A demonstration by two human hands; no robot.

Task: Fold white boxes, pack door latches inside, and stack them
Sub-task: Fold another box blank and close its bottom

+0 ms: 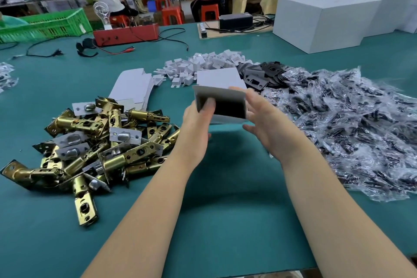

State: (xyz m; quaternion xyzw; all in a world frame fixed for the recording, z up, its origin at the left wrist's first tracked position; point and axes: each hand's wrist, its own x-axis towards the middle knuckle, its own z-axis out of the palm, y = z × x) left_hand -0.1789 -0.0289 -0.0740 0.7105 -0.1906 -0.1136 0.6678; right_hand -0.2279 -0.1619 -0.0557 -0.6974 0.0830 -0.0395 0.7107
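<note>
two bare forearms are reaching out from the near edge over the teal counter [225,221], meeting at a white box [222,102] held up above it. left hand [196,124] is gripping the box's left side, its thumb lying across the dark open mouth. right hand [264,124] is sitting at the box's right edge with fingers spread and fairly straight; whether it is pressing the wall or only touching it is hard to tell. box is looking squared up into a sleeve, open end facing the camera, nothing showing inside.

to the left, a heap of brass door latches [94,144] is lying on the counter, well apart from the box. behind it, flat white box blanks [133,88] are fanning out. further back, small white card inserts [203,65] are piling up, with black strike plates [264,74] beside them and a wide spread of clear screw packets [349,124] to the right. large white cartons [327,20] are standing at the far right.

judging by this, the folding step is in hand: the box is formed but its flaps are not yet closed. next move probably calls for tucking one end shut, then reaching left for a latch.
</note>
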